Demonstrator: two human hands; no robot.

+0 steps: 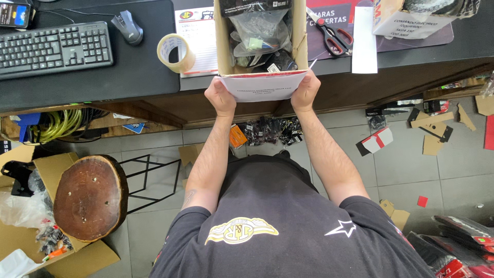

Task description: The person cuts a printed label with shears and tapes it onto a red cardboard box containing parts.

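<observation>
View from above, looking down a person's chest and both forearms toward a dark desk. An open cardboard box (260,36) stands at the desk's near edge, packed with small parts in clear plastic bags (257,31). Against the box's near wall, both hands hold a white sheet of paper (263,85) with a few lines of print. The left hand (220,96) pinches the sheet's left edge, fingers closed on it; the right hand (305,91) grips its right edge the same way. The sheet is stretched flat between them, its top edge at the rim of the box.

Left of the box lies a roll of tan packing tape (176,52), and further left a mouse (127,27) and a black keyboard (54,49). Right of the box lie red-handled scissors (333,37). Below the box, on the tiled floor, lie small black packets (272,131) and cardboard scraps (435,128); a round wooden stool (90,197) stands far to the lower left.

Risks, as a judgement: the box sits right at the desk edge, so a push from the hands could slide it, or a pull could tip it to the floor. The paper, gripped only at its sides, could crease, or catch on the bags.
</observation>
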